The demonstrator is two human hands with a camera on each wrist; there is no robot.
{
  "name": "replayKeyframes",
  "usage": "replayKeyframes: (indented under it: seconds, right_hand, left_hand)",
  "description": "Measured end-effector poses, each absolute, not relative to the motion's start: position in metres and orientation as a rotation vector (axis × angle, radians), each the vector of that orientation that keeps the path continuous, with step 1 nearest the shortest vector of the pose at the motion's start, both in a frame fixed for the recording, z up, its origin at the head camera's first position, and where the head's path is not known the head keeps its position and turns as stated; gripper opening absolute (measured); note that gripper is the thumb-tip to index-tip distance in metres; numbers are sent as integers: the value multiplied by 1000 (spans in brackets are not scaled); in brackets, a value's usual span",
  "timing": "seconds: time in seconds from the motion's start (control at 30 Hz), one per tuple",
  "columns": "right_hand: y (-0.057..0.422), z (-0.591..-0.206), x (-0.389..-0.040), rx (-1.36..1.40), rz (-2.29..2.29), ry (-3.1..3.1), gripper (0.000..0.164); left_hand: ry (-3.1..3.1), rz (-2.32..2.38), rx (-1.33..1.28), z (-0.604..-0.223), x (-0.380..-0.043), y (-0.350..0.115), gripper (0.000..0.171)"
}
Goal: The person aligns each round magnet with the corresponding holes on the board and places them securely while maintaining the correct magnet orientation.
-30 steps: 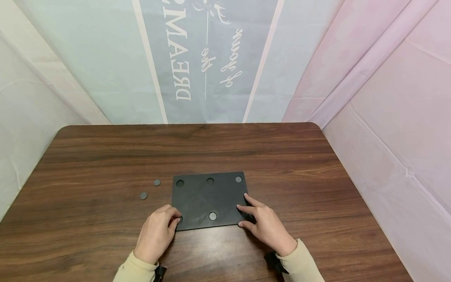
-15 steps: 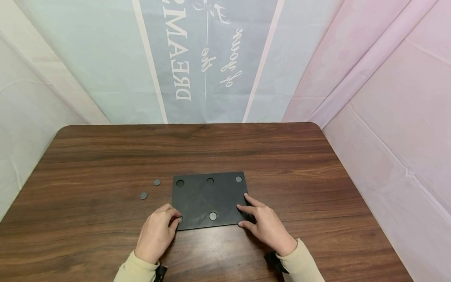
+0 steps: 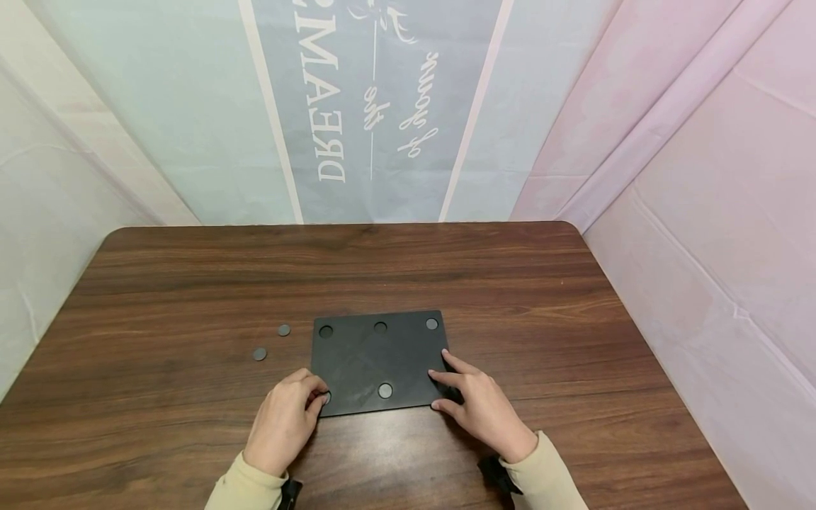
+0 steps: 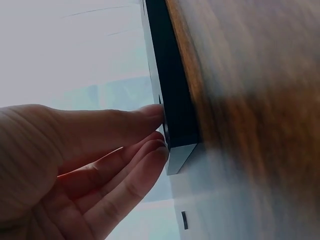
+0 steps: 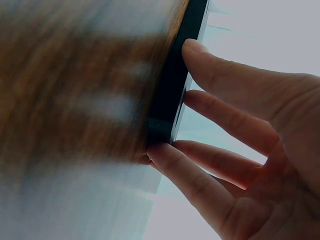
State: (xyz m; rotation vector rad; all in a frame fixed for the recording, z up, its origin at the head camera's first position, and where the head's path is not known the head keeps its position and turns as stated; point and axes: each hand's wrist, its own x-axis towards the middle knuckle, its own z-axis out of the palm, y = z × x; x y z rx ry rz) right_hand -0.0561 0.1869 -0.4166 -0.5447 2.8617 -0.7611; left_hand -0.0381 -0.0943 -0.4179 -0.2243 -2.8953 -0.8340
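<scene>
A flat black rectangular board (image 3: pixel 376 365) with round recesses lies near the table's front. At its near left recess, my left hand (image 3: pixel 283 421) pinches a small grey disc (image 3: pixel 328 399) with thumb and fingertips; most of the disc is hidden. In the left wrist view, the left thumb (image 4: pixel 115 125) and fingers meet at the board's top face. My right hand (image 3: pixel 481 407) steadies the board's near right corner, its fingers spread and fairly straight. The right wrist view shows the right thumb (image 5: pixel 230 75) on one edge and fingertips on the top and adjoining edge.
Two loose grey discs, one farther back (image 3: pixel 284 330) and one nearer (image 3: pixel 259 354), lie left of the board. Discs sit in the far right recess (image 3: pixel 432 324) and near middle recess (image 3: pixel 385 391). The far left (image 3: pixel 326 331) and far middle (image 3: pixel 380 327) recesses look dark.
Grey has come into view in the near left recess under my left fingertips, where it looked dark before. Both hands and the board have hardly moved.
</scene>
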Motion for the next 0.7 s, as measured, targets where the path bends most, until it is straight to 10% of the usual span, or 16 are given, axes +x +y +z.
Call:
replayKeyframes:
  seconds: [0.7]
  right_hand:
    - [186, -416, -56, -545, -756, 2872, 43]
  left_hand:
    - [-2830, -666, -90, -417, -44, -118, 22]
